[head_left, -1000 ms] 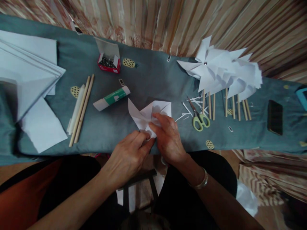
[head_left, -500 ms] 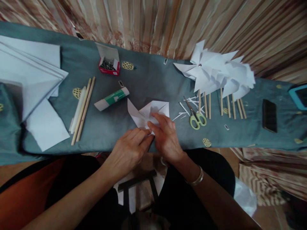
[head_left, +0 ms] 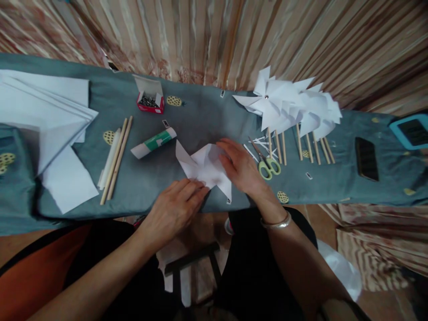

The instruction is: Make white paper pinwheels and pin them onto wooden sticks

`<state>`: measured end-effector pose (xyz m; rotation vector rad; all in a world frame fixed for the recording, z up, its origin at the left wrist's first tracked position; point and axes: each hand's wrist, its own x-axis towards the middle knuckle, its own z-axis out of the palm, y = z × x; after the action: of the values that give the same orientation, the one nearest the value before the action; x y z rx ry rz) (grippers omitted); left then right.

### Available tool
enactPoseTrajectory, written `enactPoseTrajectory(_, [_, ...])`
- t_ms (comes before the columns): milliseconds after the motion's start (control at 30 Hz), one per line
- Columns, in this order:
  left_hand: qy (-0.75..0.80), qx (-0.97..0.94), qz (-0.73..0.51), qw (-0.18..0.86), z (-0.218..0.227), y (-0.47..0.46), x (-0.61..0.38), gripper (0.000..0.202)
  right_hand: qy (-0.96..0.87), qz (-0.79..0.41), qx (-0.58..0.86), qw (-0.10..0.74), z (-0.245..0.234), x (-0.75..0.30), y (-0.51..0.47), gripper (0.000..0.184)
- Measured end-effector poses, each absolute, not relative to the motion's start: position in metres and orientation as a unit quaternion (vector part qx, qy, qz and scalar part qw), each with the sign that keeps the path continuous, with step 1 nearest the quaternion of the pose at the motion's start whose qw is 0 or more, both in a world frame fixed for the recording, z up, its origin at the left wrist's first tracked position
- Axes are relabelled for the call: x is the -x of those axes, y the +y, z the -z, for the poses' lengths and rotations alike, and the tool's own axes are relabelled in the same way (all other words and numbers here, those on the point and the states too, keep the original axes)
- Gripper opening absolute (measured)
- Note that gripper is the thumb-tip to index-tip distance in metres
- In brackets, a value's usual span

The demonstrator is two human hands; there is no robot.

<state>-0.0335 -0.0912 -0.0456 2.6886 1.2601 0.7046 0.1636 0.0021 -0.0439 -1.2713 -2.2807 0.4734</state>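
Observation:
A white paper pinwheel (head_left: 209, 171) with curled blades lies on the cloth in front of me. My left hand (head_left: 179, 203) grips its lower left part, fingertips pressed together near the middle. At its upper right, my right hand (head_left: 242, 167) bends its fingers and thumb around a curled blade; the exact pinch is partly hidden. Just right of that hand lie green-handled scissors (head_left: 269, 167) among thin paper strips. A glue stick with a green label (head_left: 155, 142) rests left of the pinwheel.
Several finished pinwheels (head_left: 290, 102) on wooden sticks overlap at the right, near a phone (head_left: 366, 158) and a blue-framed device (head_left: 411, 131). An open red box of metal pins (head_left: 150, 102) stands at the back. Sticks (head_left: 117, 160) and white paper sheets (head_left: 67, 116) lie left.
My right hand has moved from the pinwheel's middle up to its right blade, uncovering the lower right blade. My left hand stays at the lower left. The view has shifted slightly.

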Motion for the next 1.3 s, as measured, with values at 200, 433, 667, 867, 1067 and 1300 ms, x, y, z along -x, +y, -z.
enactPoseTrajectory(200, [0.411,-0.881,-0.235,0.011,0.043,-0.085,0.047,0.022,-0.814,-0.190,0.489,0.250,0.037,-0.174,0.006,0.033])
enactPoseTrajectory(433, [0.440,-0.867,-0.233,0.006,0.042,-0.079,0.058,0.025,-0.740,-0.252,0.552,0.290,0.032,-0.194,-0.005,0.029])
enactPoseTrajectory(667, [0.453,-0.861,-0.227,-0.032,0.042,-0.067,0.061,0.020,-0.693,-0.394,0.559,0.230,0.032,-0.207,-0.032,0.031])
enactPoseTrajectory(867, [0.458,-0.854,-0.244,-0.046,0.041,-0.059,0.057,0.021,-0.692,-0.447,0.542,0.166,0.027,-0.211,-0.051,0.035])
enactPoseTrajectory(1067, [0.390,-0.880,-0.267,0.039,0.038,-0.088,0.035,0.023,-0.742,-0.273,0.553,0.261,0.015,-0.211,-0.052,0.018])
enactPoseTrajectory(1300, [0.388,-0.888,-0.233,0.078,0.050,-0.098,0.024,0.013,-0.792,-0.313,0.455,0.260,0.016,-0.205,-0.058,0.018])
